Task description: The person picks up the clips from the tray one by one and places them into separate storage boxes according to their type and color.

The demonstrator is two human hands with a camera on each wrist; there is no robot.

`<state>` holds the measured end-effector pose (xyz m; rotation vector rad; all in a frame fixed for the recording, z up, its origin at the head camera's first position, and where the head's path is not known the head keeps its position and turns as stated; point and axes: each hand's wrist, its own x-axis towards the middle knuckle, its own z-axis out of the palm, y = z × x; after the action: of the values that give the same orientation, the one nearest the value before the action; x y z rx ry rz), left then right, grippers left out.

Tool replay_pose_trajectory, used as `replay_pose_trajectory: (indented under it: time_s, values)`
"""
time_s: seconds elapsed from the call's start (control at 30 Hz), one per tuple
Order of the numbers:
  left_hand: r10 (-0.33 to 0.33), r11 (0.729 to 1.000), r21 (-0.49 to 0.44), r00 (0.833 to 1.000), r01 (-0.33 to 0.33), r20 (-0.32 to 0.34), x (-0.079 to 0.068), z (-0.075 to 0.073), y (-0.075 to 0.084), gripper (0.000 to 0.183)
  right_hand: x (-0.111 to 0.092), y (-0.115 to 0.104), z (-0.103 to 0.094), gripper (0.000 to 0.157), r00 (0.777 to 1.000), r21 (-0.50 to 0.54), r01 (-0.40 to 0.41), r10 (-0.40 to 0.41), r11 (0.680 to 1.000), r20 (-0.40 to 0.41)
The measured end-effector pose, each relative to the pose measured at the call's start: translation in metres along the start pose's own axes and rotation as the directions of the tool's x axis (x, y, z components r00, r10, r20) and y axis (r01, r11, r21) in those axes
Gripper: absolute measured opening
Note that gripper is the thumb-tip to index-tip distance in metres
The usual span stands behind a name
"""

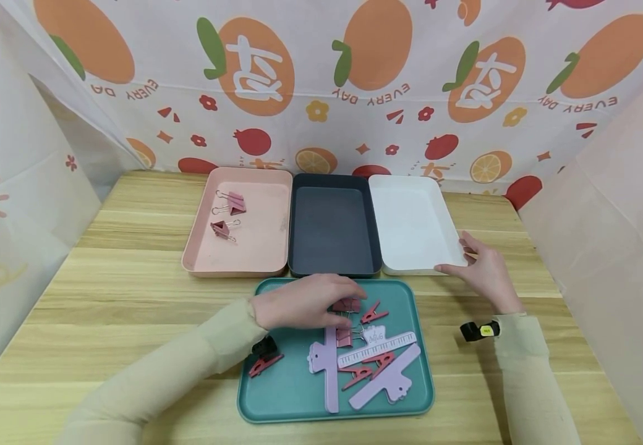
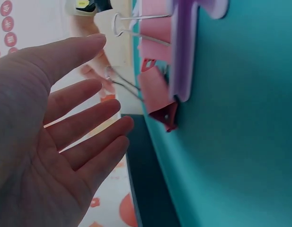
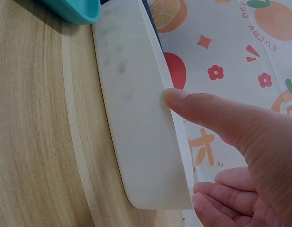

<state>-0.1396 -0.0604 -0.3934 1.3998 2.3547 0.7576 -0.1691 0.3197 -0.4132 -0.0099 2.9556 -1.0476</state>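
My left hand (image 1: pixel 305 303) reaches over the teal tray (image 1: pixel 288 395), thumb and fingers spread apart around a pink binder clip (image 1: pixel 346 305). In the left wrist view, a gap separates the fingers from this binder clip (image 2: pixel 157 92) and its wire handles. Another pink binder clip (image 1: pixel 344 337) lies just nearer, beside a purple bar clip (image 1: pixel 329 371). At the white tray (image 1: pixel 410 225), my right hand (image 1: pixel 488 275) holds the front right corner. Its thumb (image 3: pixel 176 97) presses the front rim, and the other fingers bend against the side.
Two pink binder clips (image 1: pixel 236 203) lie in the pink tray (image 1: pixel 263 247). Between it and the white tray stands a dark tray (image 1: pixel 332 228). The teal tray also carries small red clips (image 1: pixel 374 313), a white keyboard-patterned clip (image 1: pixel 377 349) and a second purple bar clip (image 1: pixel 385 377).
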Motion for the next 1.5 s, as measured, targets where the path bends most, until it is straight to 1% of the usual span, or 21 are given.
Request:
replay_pose_trajectory:
  time_s: [0.07,0.17,0.4,0.57,0.77,0.97,1.07,1.13,1.37,1.5]
  values:
    - [0.007,1.0,-0.014,1.0,-0.007,0.011,0.001,0.003,-0.002,0.044,0.0,0.001,0.0,0.112,1.0,-0.001,0.004,-0.004,1.0,-0.002]
    - [0.02,1.0,-0.012,0.999,-0.02,0.028,0.002,0.005,-0.004,0.041,0.0,0.001,0.0,0.113,1.0,0.0,0.003,-0.003,1.0,-0.003]
    - [0.046,0.998,0.036,0.996,-0.049,0.078,0.004,0.008,-0.008,0.032,0.0,0.001,0.0,0.114,1.0,0.003,-0.001,0.001,1.0,-0.001]
    - [0.032,0.996,0.077,0.997,-0.038,0.071,-0.002,0.007,-0.005,0.032,-0.001,0.001,0.0,0.113,1.0,0.002,0.002,-0.002,1.0,0.001]
    - [-0.01,0.994,0.113,0.999,0.005,0.045,-0.013,0.001,-0.004,0.034,-0.001,0.001,0.0,0.114,1.0,0.01,-0.002,0.002,1.0,0.001]
    - [-0.051,0.994,0.098,0.999,0.05,0.015,-0.023,-0.003,-0.008,0.034,-0.001,0.0,0.0,0.113,1.0,0.014,-0.004,0.004,1.0,0.006]
    - [-0.062,0.993,0.098,0.998,0.06,0.014,-0.025,-0.005,-0.01,0.037,-0.001,0.0,0.0,0.113,1.0,0.014,-0.001,0.001,1.0,0.005]
    - [-0.056,0.994,0.098,0.998,0.054,0.025,-0.026,-0.006,-0.01,0.037,-0.001,0.0,0.0,0.113,1.0,0.015,0.0,0.0,1.0,0.004]
    - [0.006,0.998,0.064,0.997,-0.011,0.077,-0.024,-0.009,-0.012,0.034,-0.001,-0.001,0.0,0.112,1.0,0.012,-0.003,0.003,1.0,0.006]
    - [-0.009,0.999,0.053,0.997,0.005,0.081,-0.024,-0.01,-0.013,0.027,0.0,-0.001,0.0,0.112,1.0,0.014,0.002,-0.002,1.0,0.001]
